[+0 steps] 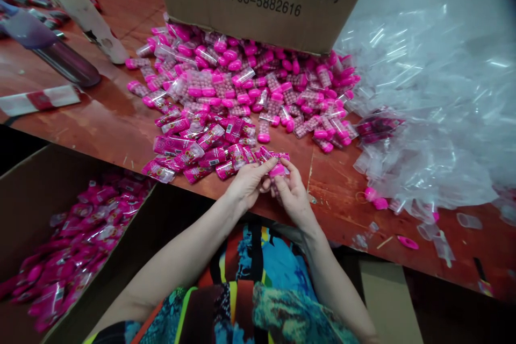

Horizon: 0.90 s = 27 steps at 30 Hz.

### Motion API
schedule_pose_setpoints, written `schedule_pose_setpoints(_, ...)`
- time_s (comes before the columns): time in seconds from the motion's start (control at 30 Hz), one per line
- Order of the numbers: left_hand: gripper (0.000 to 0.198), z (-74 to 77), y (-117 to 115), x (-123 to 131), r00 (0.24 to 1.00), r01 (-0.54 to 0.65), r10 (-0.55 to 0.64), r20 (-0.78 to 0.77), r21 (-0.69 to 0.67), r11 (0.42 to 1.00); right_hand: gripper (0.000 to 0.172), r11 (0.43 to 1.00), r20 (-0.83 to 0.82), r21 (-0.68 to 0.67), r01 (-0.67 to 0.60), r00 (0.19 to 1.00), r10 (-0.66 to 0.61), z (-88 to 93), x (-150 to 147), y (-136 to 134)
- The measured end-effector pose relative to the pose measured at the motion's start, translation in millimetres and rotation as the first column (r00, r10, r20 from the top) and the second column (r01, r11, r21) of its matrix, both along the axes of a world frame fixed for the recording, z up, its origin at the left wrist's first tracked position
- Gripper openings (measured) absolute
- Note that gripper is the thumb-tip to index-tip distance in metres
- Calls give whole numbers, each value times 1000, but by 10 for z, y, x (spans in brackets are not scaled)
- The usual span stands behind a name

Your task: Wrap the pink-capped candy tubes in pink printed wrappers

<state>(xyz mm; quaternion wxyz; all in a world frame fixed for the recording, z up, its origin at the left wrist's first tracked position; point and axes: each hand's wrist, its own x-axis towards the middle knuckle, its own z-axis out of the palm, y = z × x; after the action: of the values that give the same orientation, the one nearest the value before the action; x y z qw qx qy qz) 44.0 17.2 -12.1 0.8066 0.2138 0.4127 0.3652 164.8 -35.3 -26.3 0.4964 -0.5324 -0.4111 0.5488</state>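
Observation:
Both hands meet at the table's front edge around a small pink-capped candy bottle (277, 171). My left hand (248, 183) is closed on it from the left, with thumb and fingertips near the cap. From the right, my right hand (295, 196) grips the same bottle, and its fingers hide most of the body. A printed pink wrapper (264, 153) shows just behind the fingertips; whether it touches the bottle I cannot tell. Left of the hands lies a pile of printed pink wrappers (201, 145). Behind it spreads a heap of clear candy bottles with pink caps (226, 86).
A cardboard box (258, 5) stands tipped over the heap. Clear plastic bags (435, 118) cover the table's right side. An open carton (24, 183) of pink packets sits low on the left. A white bottle (80, 13) and a purple-tinted bottle (60, 51) lean at the upper left.

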Motion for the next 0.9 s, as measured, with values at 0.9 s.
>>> schedule_pose_setpoints(0.9,46,174,91,-482,966,-257,258,3,114,960,40,981,524,191,17,844,-116,-221,280,219)
